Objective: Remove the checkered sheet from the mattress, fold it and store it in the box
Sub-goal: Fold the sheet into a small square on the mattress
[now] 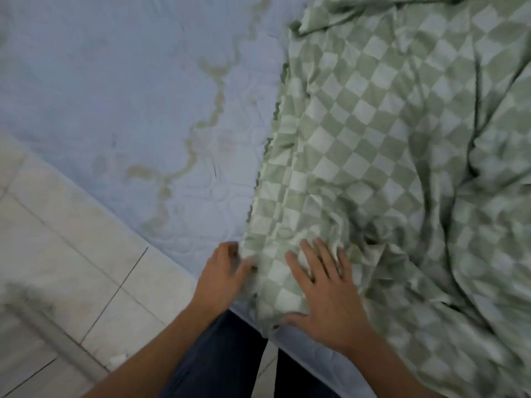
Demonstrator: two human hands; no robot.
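Green checkered sheet [373, 139] looks soft and light; left hand [224, 271] pinches its edge at the mattress [115, 81] side, right hand [324, 294] lies flat on it.

Pale blue mattress [120, 90] with wavy brown stains, green and white checkered sheet [388, 133] lying crumpled on its right side, left side bare, mattress sitting on a pale tiled floor [57, 254]

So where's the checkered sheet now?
Head view: the checkered sheet lies rumpled on the mattress, right side, its near edge gripped by the left hand, pressed by the right hand.
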